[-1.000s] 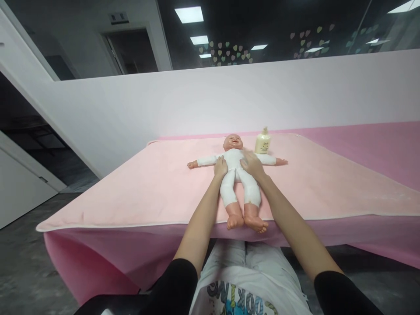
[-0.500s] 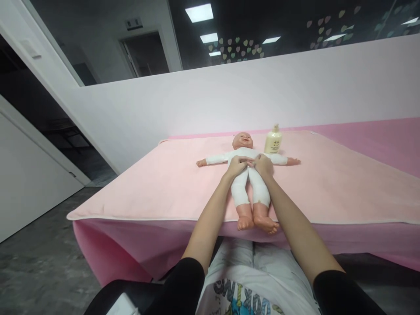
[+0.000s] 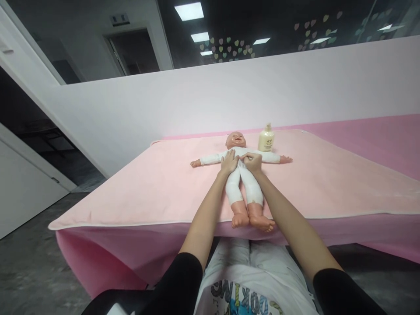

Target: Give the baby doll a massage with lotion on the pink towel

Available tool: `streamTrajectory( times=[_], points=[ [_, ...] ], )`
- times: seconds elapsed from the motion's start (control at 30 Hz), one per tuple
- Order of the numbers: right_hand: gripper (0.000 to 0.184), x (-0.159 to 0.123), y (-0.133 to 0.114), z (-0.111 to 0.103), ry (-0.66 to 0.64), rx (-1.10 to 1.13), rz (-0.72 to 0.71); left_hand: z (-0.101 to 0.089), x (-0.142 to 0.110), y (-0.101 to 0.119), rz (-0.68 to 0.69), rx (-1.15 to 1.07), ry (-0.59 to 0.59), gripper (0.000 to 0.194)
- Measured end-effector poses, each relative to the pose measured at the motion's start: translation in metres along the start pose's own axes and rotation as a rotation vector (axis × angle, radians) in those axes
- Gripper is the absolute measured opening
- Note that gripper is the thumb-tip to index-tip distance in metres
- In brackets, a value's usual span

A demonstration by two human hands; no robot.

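Observation:
A baby doll (image 3: 251, 186) with a white cloth body lies on its back, head away from me, arms spread and feet towards me. My left hand (image 3: 229, 162) rests on one side of its belly, fingers stretched out flat and pointing up the torso. Opposite it, my right hand (image 3: 253, 162) is curled loosely, with the forefinger reaching across the belly. Nothing shows in either hand. A pale yellow pump bottle (image 3: 266, 139) stands upright just beyond the doll's outstretched arm on the right.
A peach-pink mat (image 3: 147, 188) covers the table over a darker pink cloth (image 3: 98, 253) hanging down in front. Behind rises a white wall (image 3: 197, 100) with a dark window above. A doorway and white door (image 3: 26, 183) are at the left.
My left hand's fingers have swung from pointing inward to pointing up the torso. My right hand has curled, its forefinger out. The whole view has shifted slightly.

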State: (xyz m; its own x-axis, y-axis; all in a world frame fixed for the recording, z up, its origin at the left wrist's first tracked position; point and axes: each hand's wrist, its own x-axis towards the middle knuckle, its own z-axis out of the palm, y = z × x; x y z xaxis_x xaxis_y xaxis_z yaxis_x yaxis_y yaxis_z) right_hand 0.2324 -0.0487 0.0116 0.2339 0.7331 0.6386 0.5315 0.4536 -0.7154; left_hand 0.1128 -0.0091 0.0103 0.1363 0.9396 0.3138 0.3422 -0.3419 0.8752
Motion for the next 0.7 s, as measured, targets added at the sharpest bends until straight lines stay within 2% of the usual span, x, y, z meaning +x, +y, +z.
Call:
streamTrajectory(
  times=[0.13, 0.23, 0.3, 0.37, 0.43, 0.5, 0.57, 0.6, 0.63, 0.7],
  points=[
    [0.029, 0.006, 0.003, 0.004, -0.255, -0.031, -0.010, -0.005, -0.006, -0.013, -0.066, -0.031, 0.181, 0.044],
    [0.027, 0.014, 0.008, 0.007, -0.336, -0.174, 0.028, -0.010, -0.012, -0.015, 0.008, -0.086, 0.217, 0.031],
    [0.029, 0.016, 0.013, 0.007, -0.294, -0.268, 0.095, -0.012, -0.016, -0.009, 0.132, -0.086, 0.154, 0.023],
    [0.031, 0.016, 0.018, 0.004, -0.219, -0.310, 0.163, -0.011, -0.019, 0.000, 0.238, -0.060, 0.022, 0.020],
    [0.030, 0.013, 0.023, -0.002, -0.134, -0.305, 0.235, -0.009, -0.021, 0.008, 0.280, -0.049, -0.129, 0.022],
    [0.029, 0.010, 0.025, -0.007, 0.003, -0.284, 0.312, -0.005, -0.021, 0.012, 0.268, -0.073, -0.219, 0.024],
    [0.028, 0.007, 0.022, -0.010, 0.148, -0.226, 0.323, -0.003, -0.017, 0.010, 0.239, -0.112, -0.227, 0.024],
    [0.027, 0.006, 0.019, -0.010, 0.178, -0.171, 0.287, -0.002, -0.015, 0.009, 0.220, -0.122, -0.211, 0.025],
    [0.026, 0.006, 0.016, -0.009, 0.158, -0.099, 0.230, -0.002, -0.012, 0.006, 0.197, -0.119, -0.187, 0.025],
    [0.025, 0.006, 0.008, -0.005, 0.000, 0.064, 0.108, -0.002, -0.008, 0.002, 0.129, -0.074, -0.118, 0.027]
  ],
)
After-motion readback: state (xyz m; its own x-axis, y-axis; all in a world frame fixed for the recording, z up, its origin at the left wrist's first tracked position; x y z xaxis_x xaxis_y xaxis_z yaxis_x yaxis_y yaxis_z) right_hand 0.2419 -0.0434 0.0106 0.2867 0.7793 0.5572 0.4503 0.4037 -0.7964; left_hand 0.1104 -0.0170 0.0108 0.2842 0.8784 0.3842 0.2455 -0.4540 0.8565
